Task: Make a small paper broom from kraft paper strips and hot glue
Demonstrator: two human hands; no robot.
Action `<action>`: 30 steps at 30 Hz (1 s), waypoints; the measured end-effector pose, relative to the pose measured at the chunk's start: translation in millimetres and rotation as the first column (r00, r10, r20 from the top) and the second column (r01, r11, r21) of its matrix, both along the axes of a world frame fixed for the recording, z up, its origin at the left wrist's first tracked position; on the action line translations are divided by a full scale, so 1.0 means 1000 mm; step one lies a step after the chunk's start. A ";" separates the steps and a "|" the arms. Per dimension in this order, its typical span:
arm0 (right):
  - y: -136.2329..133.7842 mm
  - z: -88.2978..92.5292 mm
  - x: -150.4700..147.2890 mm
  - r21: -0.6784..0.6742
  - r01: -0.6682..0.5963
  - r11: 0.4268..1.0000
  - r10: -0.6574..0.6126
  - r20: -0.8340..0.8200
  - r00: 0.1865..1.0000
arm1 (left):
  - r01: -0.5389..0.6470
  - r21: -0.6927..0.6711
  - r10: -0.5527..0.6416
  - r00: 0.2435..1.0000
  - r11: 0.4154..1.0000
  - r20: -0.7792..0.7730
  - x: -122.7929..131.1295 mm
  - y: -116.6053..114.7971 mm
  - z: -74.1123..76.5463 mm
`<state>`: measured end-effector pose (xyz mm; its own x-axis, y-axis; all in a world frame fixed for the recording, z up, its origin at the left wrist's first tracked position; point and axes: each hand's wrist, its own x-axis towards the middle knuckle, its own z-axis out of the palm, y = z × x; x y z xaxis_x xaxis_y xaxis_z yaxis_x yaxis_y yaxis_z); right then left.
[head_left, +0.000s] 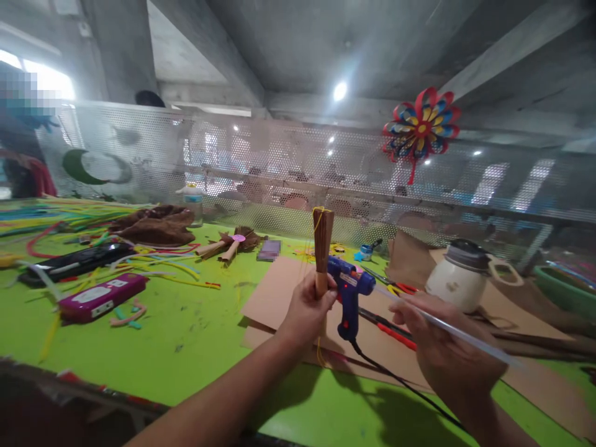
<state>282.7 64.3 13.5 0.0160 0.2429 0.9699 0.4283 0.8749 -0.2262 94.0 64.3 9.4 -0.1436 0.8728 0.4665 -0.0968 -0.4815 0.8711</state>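
Note:
My left hand (307, 304) is closed round the lower part of an upright brown folded-paper bundle (322, 242). Thin yellow string is looped over the bundle's top and hangs below my hand. Directly to its right is a blue hot glue gun (349, 292) with a small red light lit, its cord running down to the right. I cannot tell whether my left fingers also support the gun. My right hand (451, 347) pinches a long translucent glue stick (465, 335), whose front end is at the back of the gun.
Brown cardboard sheets (274, 292) and red-handled pliers (395, 335) lie on the green table (186, 385). A cream jug (454, 279) stands at right. To the left are a purple power strip (105, 298), a black case (79, 264), coloured strips and brown paper pieces (228, 242). A perforated screen (279, 167) rises behind.

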 end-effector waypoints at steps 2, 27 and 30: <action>0.001 0.001 -0.001 0.002 -0.004 1.000 0.004 -0.021 1.000 | -0.024 0.023 0.025 0.999 0.999 -0.030 0.000 0.000 -0.001; 0.000 0.001 -0.015 -0.344 -0.255 0.904 0.175 -0.248 0.953 | -0.074 0.003 0.074 0.991 0.997 -0.112 -0.002 0.006 -0.008; 0.004 0.000 -0.015 -0.393 -0.335 0.856 0.226 -0.298 0.928 | -0.150 0.050 0.157 0.966 0.987 -0.205 -0.002 0.002 -0.005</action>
<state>267.7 68.3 13.9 0.0947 0.6618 0.7437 0.0668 0.7411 -0.6680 91.5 66.0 4.5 -0.1716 0.8310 0.5292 0.1615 -0.5061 0.8472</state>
